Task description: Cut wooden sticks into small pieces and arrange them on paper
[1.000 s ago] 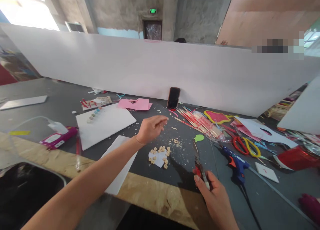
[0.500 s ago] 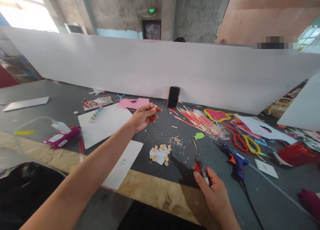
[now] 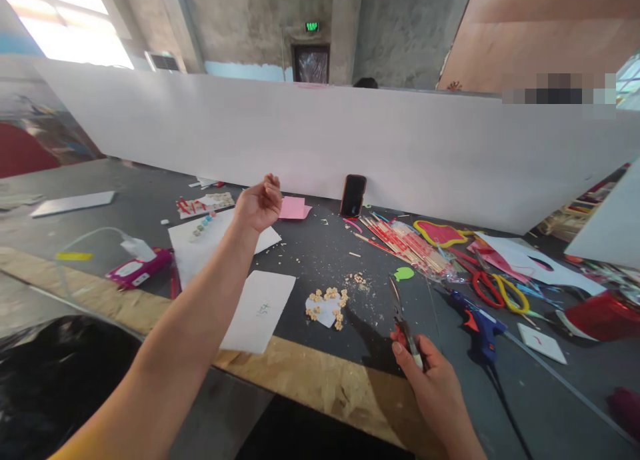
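The left hand (image 3: 260, 205) is now hanging higher and farther to the left than one second ago, when it was reaching over the middle of the dark table (image 3: 300, 255). Its fingers are curling inward, and I cannot tell if they are pinching something small. The right hand (image 3: 431, 373) is keeping its place near the front edge, and it is closing firmly around the handles of the pliers (image 3: 404, 327). The pliers are pointing away from the body, with their tip lying near a green paper piece (image 3: 405, 273). The two hands are staying well apart.

Between the arms, the small pale pieces (image 3: 331, 292) are sitting along the edge of a small white card (image 3: 326, 311), the same as before. Crumbs (image 3: 357, 281) are lying just beside them. The white sheet (image 3: 260, 313) is now showing its written marks, which the left forearm was covering one second ago; I am not reading them with certainty.

The left hand is now hiding the left part of the pink paper (image 3: 293, 208), which was showing its cut hole earlier. The left forearm is also crossing the big white board (image 3: 197, 257) and covering part of it. The right fingers are hiding most of the pliers' handles. At the right, the picture's edge is cutting the red can (image 3: 603, 315), and a purple thing (image 3: 625, 410) below it is appearing too blurred to name.
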A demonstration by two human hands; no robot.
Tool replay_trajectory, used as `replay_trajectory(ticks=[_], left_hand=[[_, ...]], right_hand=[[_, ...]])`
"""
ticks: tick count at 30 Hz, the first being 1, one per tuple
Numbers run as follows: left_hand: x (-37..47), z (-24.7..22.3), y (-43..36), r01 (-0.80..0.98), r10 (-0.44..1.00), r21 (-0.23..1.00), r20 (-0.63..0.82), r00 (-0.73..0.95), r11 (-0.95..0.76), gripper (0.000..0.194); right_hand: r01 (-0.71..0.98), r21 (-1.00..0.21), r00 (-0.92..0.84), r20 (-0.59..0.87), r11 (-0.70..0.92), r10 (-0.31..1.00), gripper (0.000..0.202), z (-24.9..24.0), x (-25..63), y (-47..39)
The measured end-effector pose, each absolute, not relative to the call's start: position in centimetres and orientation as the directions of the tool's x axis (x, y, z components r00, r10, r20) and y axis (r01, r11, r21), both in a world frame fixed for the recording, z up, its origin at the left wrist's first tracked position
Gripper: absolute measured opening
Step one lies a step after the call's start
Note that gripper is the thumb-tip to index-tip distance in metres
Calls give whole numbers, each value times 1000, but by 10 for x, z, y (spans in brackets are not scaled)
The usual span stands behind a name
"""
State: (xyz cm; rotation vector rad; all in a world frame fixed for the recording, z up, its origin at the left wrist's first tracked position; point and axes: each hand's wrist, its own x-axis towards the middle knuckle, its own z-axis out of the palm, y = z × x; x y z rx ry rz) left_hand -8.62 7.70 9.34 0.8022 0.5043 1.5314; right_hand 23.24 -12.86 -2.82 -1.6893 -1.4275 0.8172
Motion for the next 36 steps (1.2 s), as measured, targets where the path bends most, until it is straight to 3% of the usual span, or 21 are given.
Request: replay_trajectory(ticks=[2, 6, 11, 14, 18, 25, 29, 32, 36], left_hand=[[-98, 99, 81, -652, 980, 738, 198, -37, -174, 38], [-105, 93, 80, -507, 987, 849, 162, -19, -149, 23], [-97, 59, 59, -104, 988, 995, 22, 154, -6, 8], [-95, 39, 35, 153, 975, 988, -54, 215, 21, 10], [-83, 22, -7, 324, 983, 944, 1, 183, -61, 6], [-17, 8, -68, 289, 961, 945, 73, 268, -152, 18], [7, 3, -80, 31, 954, 999, 30, 297, -41, 18], [17, 2, -84, -72, 959, 996, -32, 282, 55, 18], [29, 4, -91, -122, 959, 987, -66, 275, 103, 18]], right_hand=[[496, -865, 164, 4, -79, 986, 38, -29, 232, -128], [517, -853, 156, 16, -67, 988, 36, -31, 234, -128], [587, -806, 161, 20, -79, 987, 41, -30, 235, -128], [610, -787, 167, 15, -91, 986, 42, -27, 233, -129], [615, -782, 186, 16, -104, 982, 41, -26, 231, -128], [477, -873, 235, 18, -99, 972, 41, -31, 247, -131], [469, -882, 224, 64, -51, 972, 40, -25, 253, -144], [633, -774, 166, 169, 26, 972, 38, -26, 253, -155], [860, -451, -52, 385, 237, 921, 29, -31, 251, -166]])
